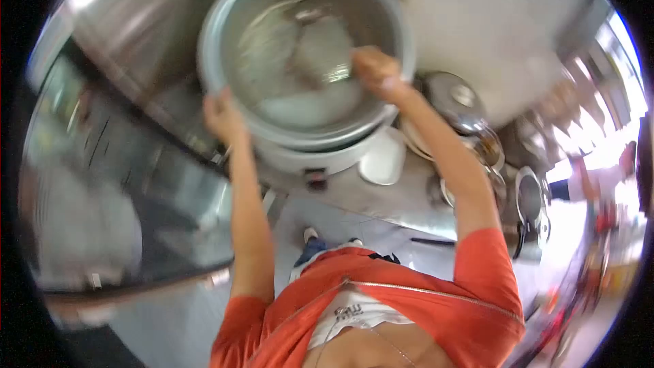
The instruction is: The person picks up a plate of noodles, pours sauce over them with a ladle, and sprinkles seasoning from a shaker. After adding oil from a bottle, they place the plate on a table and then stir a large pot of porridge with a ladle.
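A large round metal pot (306, 138), its inside wet or cloudy at the bottom, sits in a white rice cooker body (327, 162) with a dark switch on its front. My left hand (223, 117) is closed on the pot's rim at the near left. My right hand (379, 76) reaches over the right side of the rim, fingers curled like a fist. Motion blur hides whatever the right fingers hold. A white scoop or plastic paddle (383, 157) lies by the cooker's right side.
Right of the cooker stand a lidded steel pot (453, 101) and several other pans, one with a black handle (522, 238). A pale flat surface (490, 27) lies at the upper right. A glass-topped counter (163, 221) runs along the left. Another person (593, 180) is far right.
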A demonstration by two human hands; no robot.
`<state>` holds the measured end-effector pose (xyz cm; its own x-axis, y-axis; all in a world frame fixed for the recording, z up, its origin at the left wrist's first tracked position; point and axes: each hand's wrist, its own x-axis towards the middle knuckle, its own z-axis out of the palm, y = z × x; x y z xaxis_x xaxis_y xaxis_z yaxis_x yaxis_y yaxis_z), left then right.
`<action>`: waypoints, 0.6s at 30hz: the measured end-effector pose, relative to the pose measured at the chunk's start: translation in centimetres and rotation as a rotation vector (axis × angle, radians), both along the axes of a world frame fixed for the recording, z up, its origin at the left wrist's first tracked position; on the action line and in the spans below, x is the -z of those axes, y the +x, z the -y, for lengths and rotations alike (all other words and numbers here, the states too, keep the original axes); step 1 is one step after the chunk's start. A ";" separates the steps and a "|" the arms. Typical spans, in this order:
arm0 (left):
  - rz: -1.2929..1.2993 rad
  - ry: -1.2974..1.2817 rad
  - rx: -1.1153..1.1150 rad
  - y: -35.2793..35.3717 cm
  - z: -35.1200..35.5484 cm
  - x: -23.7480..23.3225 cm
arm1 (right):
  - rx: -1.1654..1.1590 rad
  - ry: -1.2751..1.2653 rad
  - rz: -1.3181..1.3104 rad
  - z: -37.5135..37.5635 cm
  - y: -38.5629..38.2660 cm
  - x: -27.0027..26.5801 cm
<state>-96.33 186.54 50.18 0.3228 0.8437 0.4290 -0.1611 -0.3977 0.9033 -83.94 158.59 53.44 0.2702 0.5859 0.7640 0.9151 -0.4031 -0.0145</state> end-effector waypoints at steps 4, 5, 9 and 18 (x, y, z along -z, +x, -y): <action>-0.337 0.757 -0.100 0.7 -3.1 3.0 | 0.052 0.062 0.047 2.2 -0.4 3.6; -0.157 0.422 0.032 -0.2 -1.3 1.5 | -0.037 0.151 -0.014 2.3 -1.1 4.2; 0.029 0.099 0.141 0.5 -0.9 -1.5 | -0.077 0.245 -0.290 4.0 -8.7 1.9; -0.076 0.230 0.055 1.8 -6.1 -2.9 | -0.111 0.392 -0.450 2.8 -13.7 -1.1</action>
